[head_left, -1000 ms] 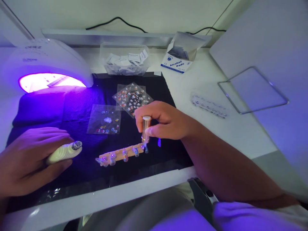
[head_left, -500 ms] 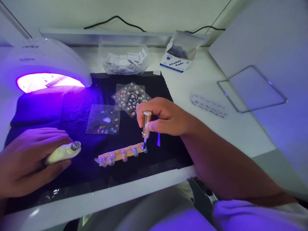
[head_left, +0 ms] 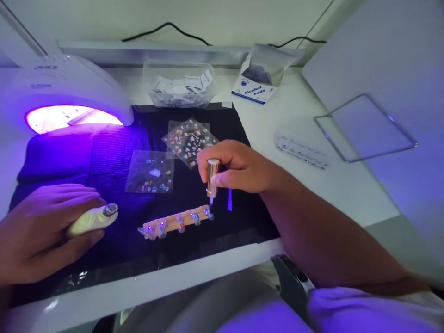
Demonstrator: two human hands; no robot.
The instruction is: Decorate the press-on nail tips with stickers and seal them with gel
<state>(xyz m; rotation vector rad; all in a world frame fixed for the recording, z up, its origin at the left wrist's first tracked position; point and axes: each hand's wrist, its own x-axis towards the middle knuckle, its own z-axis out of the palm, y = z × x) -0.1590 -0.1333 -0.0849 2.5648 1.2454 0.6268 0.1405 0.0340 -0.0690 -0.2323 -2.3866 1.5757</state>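
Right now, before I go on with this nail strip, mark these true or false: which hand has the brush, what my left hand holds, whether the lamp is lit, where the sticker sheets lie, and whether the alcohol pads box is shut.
1. The right hand holds the gold-capped brush over the end nail of the nail strip. True.
2. The left hand is empty. False: it grips a pale bottle.
3. The lamp is lit. True.
4. The sticker sheets lie on the white tabletop. False: they lie on the dark mat.
5. The alcohol pads box is shut. False: its top is open.
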